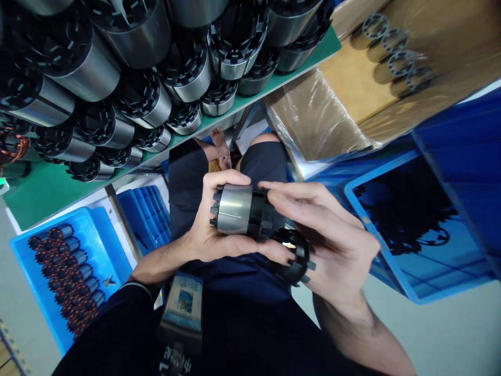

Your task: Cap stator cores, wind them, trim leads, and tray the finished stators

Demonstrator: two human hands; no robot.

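My left hand [207, 230] wraps round a stator core [235, 209], a bright metal cylinder with black plastic teeth at its left end. At the core's right end is a black plastic end piece [260, 211]; whether it is fully seated I cannot tell. The fingers and thumb of my right hand [336, 235] close about this piece. A second black toothed ring [299, 258] sits in the same hand, lower down by the thumb and palm. Both hands are in front of my lap, below the bench edge.
Many similar cores [191, 73] stand on the green bench [47, 198]. At right are a cardboard box [352, 99] holding metal rings [399, 62], and a blue crate [415, 300] of black rings. A blue bin [105, 256] at left holds copper-wound stators [66, 277].
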